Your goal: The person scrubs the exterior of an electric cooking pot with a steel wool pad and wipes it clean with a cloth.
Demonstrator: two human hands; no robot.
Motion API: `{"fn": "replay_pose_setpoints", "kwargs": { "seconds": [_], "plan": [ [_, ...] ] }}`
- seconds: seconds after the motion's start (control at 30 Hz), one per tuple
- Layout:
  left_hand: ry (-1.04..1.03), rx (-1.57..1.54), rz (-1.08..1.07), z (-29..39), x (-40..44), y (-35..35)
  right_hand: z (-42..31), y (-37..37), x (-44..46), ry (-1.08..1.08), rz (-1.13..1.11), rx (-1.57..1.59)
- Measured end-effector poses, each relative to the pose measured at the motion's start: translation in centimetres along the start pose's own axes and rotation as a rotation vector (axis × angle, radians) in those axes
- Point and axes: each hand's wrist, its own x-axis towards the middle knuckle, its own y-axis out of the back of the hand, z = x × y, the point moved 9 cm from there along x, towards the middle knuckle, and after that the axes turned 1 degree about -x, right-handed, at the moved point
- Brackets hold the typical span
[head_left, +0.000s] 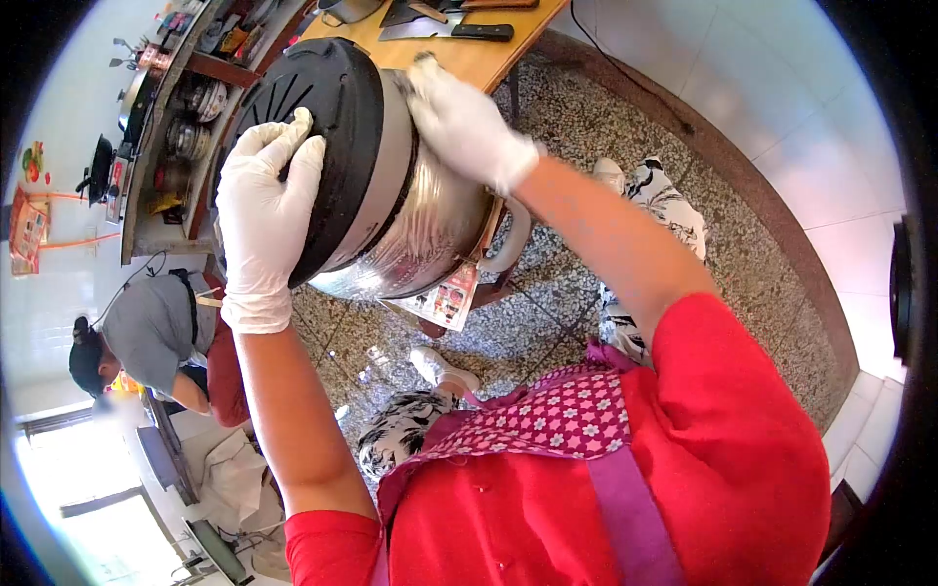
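Left hand [266,210] and right hand [467,127] touch the tilted metal pot [430,220] between them.

Black-handled knife [430,31] on wooden table [459,61]; shelves [223,68] holding dishes [210,100]; 1 person [156,322], grey top, dark cap [86,357].

Red top [547,518], short sleeves, small red buttons down the front. Apron [547,415] over it — magenta panel, pale flowers, plain purple strap [635,513]. Thin white gloves, wrinkled at the cuffs, on left hand [269,210] and right hand [464,127]. White trousers [401,430], black leafy print — white shoes [440,369].
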Motion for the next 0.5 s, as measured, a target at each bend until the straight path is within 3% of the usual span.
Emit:
{"fn": "replay_pose_setpoints", "kwargs": {
  "seconds": [0.07, 0.1, 0.17, 0.2, 0.33, 0.4, 0.47, 0.5],
  "plan": [
    [-0.054, 0.093, -0.032, 0.2, 0.3, -0.1, -3.4, 1.0, -5.6, 0.037, 0.083, -0.027],
    [-0.027, 0.063, -0.032, 0.1, 0.3, 0.0, -5.7, 0.2, -8.8, 0.071, 0.046, -0.274],
    [0.013, -0.004, -0.035, -0.1, 0.1, -0.1, -6.4, -1.4, -13.6, -0.118, -0.074, -0.002],
    [0.007, -0.004, -0.04, 0.2, 0.1, -0.2, -5.5, -2.4, -15.3, -0.077, 0.016, -0.04],
    [0.086, -0.065, -0.024, -0.1, 0.1, -0.1, -1.8, 0.8, -8.8, -0.074, 0.103, -0.001],
    [0.048, -0.017, -0.02, 0.3, 0.1, -0.2, 3.0, 0.5, -3.0, -0.242, -0.147, 0.214],
    [0.067, -0.021, -0.024, 0.3, 0.0, -0.3, 6.4, -1.8, 1.6, -0.092, -0.362, 0.155],
    [0.088, -0.023, -0.023, 0.3, 0.0, -0.3, 8.8, -3.2, 2.7, -0.189, -0.345, 0.253]
  ]
}}
